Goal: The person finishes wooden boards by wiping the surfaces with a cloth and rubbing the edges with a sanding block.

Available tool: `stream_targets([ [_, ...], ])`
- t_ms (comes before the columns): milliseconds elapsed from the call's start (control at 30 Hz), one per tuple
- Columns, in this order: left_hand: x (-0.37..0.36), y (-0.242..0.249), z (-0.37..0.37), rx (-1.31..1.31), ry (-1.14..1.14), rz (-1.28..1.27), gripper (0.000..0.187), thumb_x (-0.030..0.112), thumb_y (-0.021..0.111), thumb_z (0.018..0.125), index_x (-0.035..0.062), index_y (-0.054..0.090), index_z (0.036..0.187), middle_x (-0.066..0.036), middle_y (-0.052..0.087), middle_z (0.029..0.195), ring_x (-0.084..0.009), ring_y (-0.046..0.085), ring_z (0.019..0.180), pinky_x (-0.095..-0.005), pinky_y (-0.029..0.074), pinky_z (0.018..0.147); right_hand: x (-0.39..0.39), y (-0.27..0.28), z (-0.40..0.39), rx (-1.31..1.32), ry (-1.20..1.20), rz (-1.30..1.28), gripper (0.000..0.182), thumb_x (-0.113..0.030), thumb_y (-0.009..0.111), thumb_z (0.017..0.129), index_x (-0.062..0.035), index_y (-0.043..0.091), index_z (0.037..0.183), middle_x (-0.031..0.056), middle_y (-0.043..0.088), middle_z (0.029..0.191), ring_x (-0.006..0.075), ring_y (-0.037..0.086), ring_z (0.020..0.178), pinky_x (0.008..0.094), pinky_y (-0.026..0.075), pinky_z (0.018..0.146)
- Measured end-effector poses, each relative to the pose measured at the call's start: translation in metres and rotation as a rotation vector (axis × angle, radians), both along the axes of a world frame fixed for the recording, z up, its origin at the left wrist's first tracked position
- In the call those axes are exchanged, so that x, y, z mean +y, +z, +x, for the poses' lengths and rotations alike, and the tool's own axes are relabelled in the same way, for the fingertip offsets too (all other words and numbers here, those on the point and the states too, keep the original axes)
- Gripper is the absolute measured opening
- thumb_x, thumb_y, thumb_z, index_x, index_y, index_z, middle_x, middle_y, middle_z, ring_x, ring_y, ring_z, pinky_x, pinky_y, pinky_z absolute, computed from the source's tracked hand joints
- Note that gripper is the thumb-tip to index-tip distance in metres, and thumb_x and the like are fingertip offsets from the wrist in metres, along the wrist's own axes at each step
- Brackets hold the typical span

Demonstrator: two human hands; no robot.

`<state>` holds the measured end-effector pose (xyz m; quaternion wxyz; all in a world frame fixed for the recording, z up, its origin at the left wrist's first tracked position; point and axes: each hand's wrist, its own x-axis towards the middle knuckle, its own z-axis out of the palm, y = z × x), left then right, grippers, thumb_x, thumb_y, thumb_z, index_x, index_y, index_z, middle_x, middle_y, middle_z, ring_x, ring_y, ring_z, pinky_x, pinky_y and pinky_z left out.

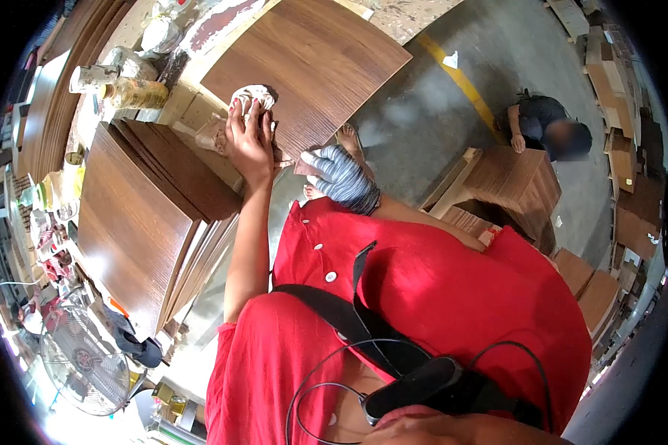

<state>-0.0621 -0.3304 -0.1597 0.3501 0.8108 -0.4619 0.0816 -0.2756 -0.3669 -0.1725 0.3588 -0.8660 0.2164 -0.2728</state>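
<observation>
A wood-grain panel [315, 63] lies flat in front of me, over the edge of a work surface. My left hand [250, 144], bare, presses a crumpled whitish cloth [256, 95] onto the panel's left edge, fingers curled over it. At the near corner of the same panel is my right hand [343, 178], in a grey striped glove with fingertips bare. Its fingers close around the corner; the thumb's grip underneath is partly hidden. Left of my forearm, a stack of similar brown panels [137, 222] stands close by.
Bottles [137, 94] and jars crowd the work surface at upper left. A fan [85, 360] stands lower left. On the right, a co-worker in dark clothing [539, 119] rests a hand on another panel stack [516, 182]. A yellow line [460, 81] crosses the grey floor.
</observation>
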Motion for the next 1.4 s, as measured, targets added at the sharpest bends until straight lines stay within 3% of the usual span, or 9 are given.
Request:
stream_targets([
  [100,0.000,0.003,-0.002,0.000,-0.004,-0.014,0.030,0.020,0.068,0.094,0.0113,0.072,0.122,-0.016,0.062,0.134,-0.0356,0.054,0.127,-0.0450,0.042,0.108,-0.035,0.001,-0.018,0.004,-0.073,-0.199,0.048,-0.013,0.077,0.082,-0.0046,0.064,0.127,0.0143,0.061,0.111,0.0302,0.059,0.106,0.0374,0.048,0.097],
  [133,0.000,0.002,-0.001,-0.013,-0.010,-0.016,0.029,0.020,0.068,0.094,0.0113,0.072,0.122,-0.016,0.062,0.134,-0.0355,0.055,0.127,-0.0448,0.041,0.108,-0.050,0.008,-0.021,-0.011,-0.189,-0.043,0.047,-0.012,0.077,0.082,-0.0045,0.065,0.126,0.0143,0.061,0.109,0.0301,0.060,0.103,0.0371,0.049,0.095],
  [233,0.000,0.000,-0.001,-0.023,0.002,0.000,0.029,0.019,0.069,0.093,0.0109,0.073,0.120,-0.016,0.061,0.135,-0.0352,0.055,0.126,-0.0443,0.043,0.106,-0.094,0.016,-0.032,0.055,-0.366,-0.059,0.048,-0.009,0.079,0.079,-0.0038,0.065,0.125,0.0136,0.061,0.106,0.0286,0.061,0.100,0.0361,0.051,0.090],
  [467,0.000,0.002,-0.002,-0.019,0.002,0.019,0.030,0.018,0.070,0.092,0.0120,0.072,0.122,-0.018,0.058,0.138,-0.0363,0.054,0.128,-0.0444,0.043,0.108,-0.055,0.008,-0.012,0.106,-0.064,-0.078,0.046,-0.019,0.076,0.083,-0.0072,0.066,0.126,0.0134,0.061,0.111,0.0291,0.060,0.106,0.0412,0.048,0.095],
  [700,-0.002,0.000,-0.002,-0.011,-0.001,0.018,0.031,0.018,0.069,0.094,0.0136,0.071,0.124,-0.014,0.059,0.139,-0.0335,0.053,0.130,-0.0438,0.041,0.110,-0.152,0.009,-0.049,0.019,-0.447,-0.076,0.039,-0.013,0.078,0.083,-0.0054,0.067,0.119,0.0135,0.062,0.107,0.0297,0.062,0.100,0.0391,0.051,0.092],
  [867,-0.001,0.006,-0.005,-0.008,-0.017,0.024,0.030,0.019,0.067,0.094,0.0097,0.071,0.123,-0.018,0.060,0.135,-0.0374,0.053,0.129,-0.0464,0.041,0.108,-0.109,0.016,-0.033,-0.040,-0.192,-0.252,0.045,-0.016,0.077,0.083,-0.0050,0.065,0.125,0.0145,0.063,0.109,0.0312,0.061,0.106,0.0395,0.051,0.096],
  [933,-0.002,0.004,-0.002,-0.027,-0.036,0.018,0.030,0.019,0.067,0.094,0.0096,0.071,0.122,-0.019,0.060,0.136,-0.0380,0.053,0.128,-0.0463,0.041,0.109,-0.096,0.016,-0.032,0.056,-0.142,-0.125,0.044,-0.016,0.077,0.083,-0.0055,0.065,0.125,0.0148,0.063,0.110,0.0314,0.061,0.106,0.0404,0.051,0.097],
  [1133,-0.003,0.000,-0.004,-0.019,-0.006,0.035,0.030,0.018,0.068,0.093,0.0103,0.072,0.122,-0.018,0.060,0.136,-0.0375,0.053,0.129,-0.0460,0.041,0.109,-0.193,-0.002,-0.065,0.060,-0.483,-0.171,0.043,-0.012,0.076,0.083,-0.0070,0.066,0.124,0.0145,0.062,0.111,0.0307,0.060,0.100,0.0402,0.051,0.091],
  [1400,-0.005,0.009,-0.008,-0.144,0.042,0.194,0.031,0.019,0.065,0.096,0.0132,0.070,0.126,-0.014,0.057,0.142,-0.0329,0.050,0.133,-0.0453,0.038,0.113,-0.152,0.008,-0.052,0.052,-0.225,-0.189,0.042,-0.014,0.074,0.085,-0.0046,0.064,0.124,0.0154,0.063,0.111,0.0324,0.061,0.101,0.0389,0.051,0.095],
])
